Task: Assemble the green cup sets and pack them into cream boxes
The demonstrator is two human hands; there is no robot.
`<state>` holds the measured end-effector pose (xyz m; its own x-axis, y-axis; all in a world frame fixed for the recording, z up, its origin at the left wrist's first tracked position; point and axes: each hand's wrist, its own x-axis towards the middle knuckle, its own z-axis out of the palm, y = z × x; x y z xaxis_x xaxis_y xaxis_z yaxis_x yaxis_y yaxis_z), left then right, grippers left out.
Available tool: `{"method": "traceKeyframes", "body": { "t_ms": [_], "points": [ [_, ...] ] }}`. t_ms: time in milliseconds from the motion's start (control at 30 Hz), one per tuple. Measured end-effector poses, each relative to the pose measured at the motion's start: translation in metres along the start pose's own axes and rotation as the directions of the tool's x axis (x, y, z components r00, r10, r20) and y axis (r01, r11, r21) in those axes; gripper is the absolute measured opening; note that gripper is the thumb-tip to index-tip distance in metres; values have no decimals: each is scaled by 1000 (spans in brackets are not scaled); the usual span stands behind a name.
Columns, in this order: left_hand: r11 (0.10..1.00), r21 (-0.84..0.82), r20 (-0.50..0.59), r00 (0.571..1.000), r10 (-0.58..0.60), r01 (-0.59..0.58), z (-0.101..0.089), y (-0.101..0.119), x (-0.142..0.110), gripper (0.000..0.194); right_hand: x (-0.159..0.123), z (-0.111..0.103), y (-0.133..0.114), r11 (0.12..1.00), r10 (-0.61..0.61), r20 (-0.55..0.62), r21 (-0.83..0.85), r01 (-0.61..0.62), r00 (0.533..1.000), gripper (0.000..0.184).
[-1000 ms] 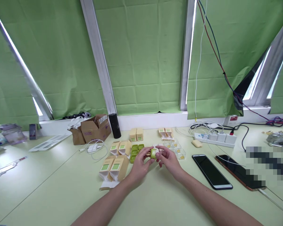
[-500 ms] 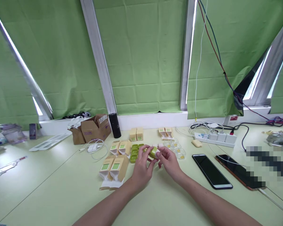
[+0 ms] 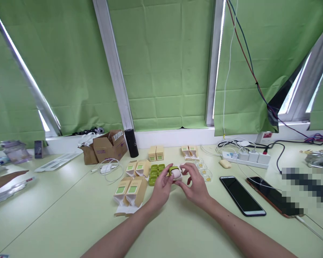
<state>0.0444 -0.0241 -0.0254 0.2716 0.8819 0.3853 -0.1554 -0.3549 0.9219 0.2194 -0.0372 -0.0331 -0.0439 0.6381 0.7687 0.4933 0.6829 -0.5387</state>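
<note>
My left hand (image 3: 161,187) pinches a small green case (image 3: 173,168), its face tilted toward me. A pale, rounded white piece (image 3: 177,174) sits in the case. My right hand (image 3: 196,183) is just right of it with thumb and fingers curved apart; whether the thumb tip touches the piece I cannot tell. Behind my left hand stand several green square cups (image 3: 153,172), partly hidden. Clear plastic domes (image 3: 204,172) with yellow dots lie behind my right hand. Cream boxes with green windows (image 3: 136,190) stand left of my left hand.
More cream boxes (image 3: 156,153) stand farther back. An opened cardboard box (image 3: 109,146) and a black cylinder (image 3: 131,143) are at the back left. To the right lie a phone (image 3: 242,195), another phone (image 3: 271,195), a beige oval object (image 3: 225,163) and a power strip (image 3: 247,157) with cables.
The green case has turned in my left hand, so the white piece now faces me. My right fingers have spread and moved off the case slightly to the right.
</note>
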Motion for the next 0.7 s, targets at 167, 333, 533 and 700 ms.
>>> {"method": "traceKeyframes", "body": {
  "t_ms": [167,333,533,700],
  "points": [
    [995,-88,15,999,-48,49,1,-1,3,66,-3,1,4,911,-330,50,-244,332,943,42],
    [987,-149,40,998,-55,60,3,-3,2,61,-4,4,7,904,-343,60,-249,347,937,41],
    [983,-162,3,996,-86,85,3,-5,0,59,-5,5,10,896,-371,67,-238,376,926,42],
    [988,-128,-63,994,-92,83,8,-6,2,51,-5,6,10,887,-389,71,-241,394,918,44]
  ]
}}
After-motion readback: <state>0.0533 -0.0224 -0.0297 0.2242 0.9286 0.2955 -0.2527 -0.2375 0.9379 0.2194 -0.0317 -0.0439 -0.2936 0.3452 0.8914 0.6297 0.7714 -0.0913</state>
